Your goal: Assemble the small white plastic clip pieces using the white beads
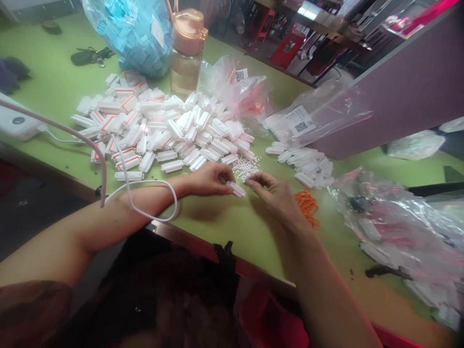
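Note:
My left hand (214, 179) holds a small whitish plastic piece (236, 189) between its fingertips, above the green table (232, 227). Just to the right, the thumb and forefinger of my right hand (267, 189) are pinched together at the lower edge of a pile of tiny white parts (245, 166); whatever they hold is too small to make out. Behind my hands lies a large heap of white plastic pieces (181, 128), some with orange-red strips. Orange parts (307, 207) lie beside my right wrist, with translucent pieces (308, 166) above them.
A bottle (186, 53) and a bag of blue parts (141, 38) stand behind the heap. Clear bags (319, 113) lie at the back and right (402, 212). A white cable (174, 205) loops over my left forearm. A grey panel (398, 82) rises at the right.

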